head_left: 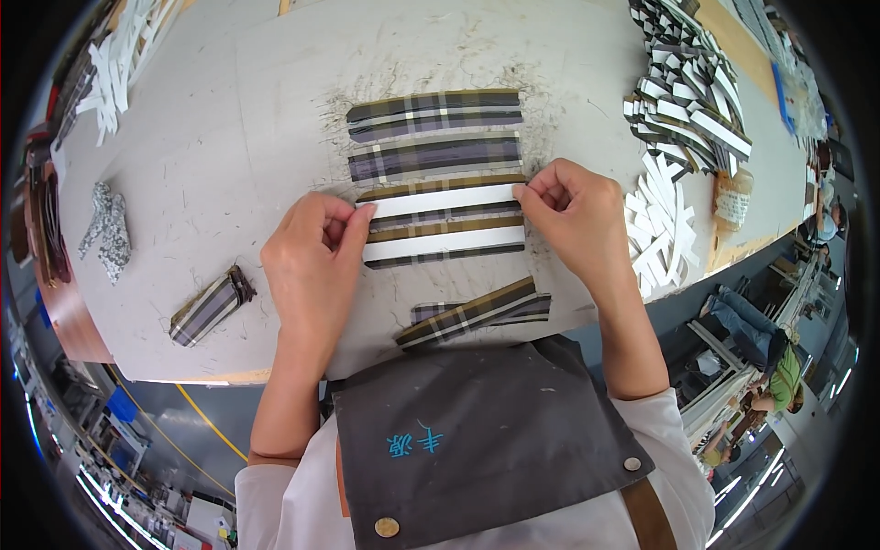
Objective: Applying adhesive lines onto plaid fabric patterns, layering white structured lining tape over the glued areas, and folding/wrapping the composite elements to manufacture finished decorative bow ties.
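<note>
Apron [486,431], dark grey, lay nearest the camera, with both forearms rising from it to the worktable [275,92].

Just beyond the table's near edge lay two crossed plaid strips [477,313], untouched. To the near left sat a small folded plaid piece [213,307].

Step in hand, as judged: laying a white backing strip [446,199] along a plaid strip [440,188] at the table's centre. The left hand [312,257] was curled, thumb and forefinger pinched on the left end of the white strip. The right hand [568,215] was likewise closed, fingertips pinching the right end. The strip was stretched flat between the two grips. A second plaid strip with white backing [446,244] lay just nearer, already fitted.

The next move would call for even downward pressure along the strip, with both edges kept parallel to the plaid; skew at either end was the likely fault.

Farther off lay two plain plaid strips [435,136], one beyond the other. At the far right stood a heap of finished strips [692,92], with loose white strips [660,225] near it. More white strips [119,55] lay at the far left.
</note>
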`<state>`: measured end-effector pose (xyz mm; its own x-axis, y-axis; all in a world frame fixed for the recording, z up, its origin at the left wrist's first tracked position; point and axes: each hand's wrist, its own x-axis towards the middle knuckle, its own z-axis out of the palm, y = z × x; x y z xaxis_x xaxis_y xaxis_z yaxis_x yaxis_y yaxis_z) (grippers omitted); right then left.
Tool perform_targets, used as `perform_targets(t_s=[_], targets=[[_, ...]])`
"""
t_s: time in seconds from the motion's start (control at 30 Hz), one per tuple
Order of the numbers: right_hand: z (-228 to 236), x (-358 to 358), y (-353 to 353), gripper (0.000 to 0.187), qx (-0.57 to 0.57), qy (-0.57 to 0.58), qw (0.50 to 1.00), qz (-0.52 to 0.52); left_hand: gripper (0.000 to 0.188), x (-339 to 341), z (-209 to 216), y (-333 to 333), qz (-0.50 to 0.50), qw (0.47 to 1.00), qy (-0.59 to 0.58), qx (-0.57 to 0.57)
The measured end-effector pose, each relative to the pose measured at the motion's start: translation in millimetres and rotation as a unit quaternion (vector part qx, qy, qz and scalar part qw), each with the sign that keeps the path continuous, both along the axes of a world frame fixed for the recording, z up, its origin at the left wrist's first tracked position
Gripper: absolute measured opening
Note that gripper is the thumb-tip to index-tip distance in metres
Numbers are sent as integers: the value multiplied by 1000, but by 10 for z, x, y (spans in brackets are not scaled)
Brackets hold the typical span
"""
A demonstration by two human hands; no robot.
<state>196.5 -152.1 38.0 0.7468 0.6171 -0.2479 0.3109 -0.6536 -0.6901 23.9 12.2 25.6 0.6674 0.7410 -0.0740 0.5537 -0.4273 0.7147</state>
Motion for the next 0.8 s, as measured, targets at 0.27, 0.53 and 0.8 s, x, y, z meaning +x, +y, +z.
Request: perform_targets(t_s=[0.27,0.53,0.8], targets=[[220,307,-438,15,-40,-137,989,-26,8,-86,55,71,44,995,-41,-82],[178,450,-614,10,-38,-161,981,102,8,49,177,-74,-7,994,-73,-77],[208,317,-491,15,-6,-108,980,167,13,248,156,-281,-143,981,-120,-58]])
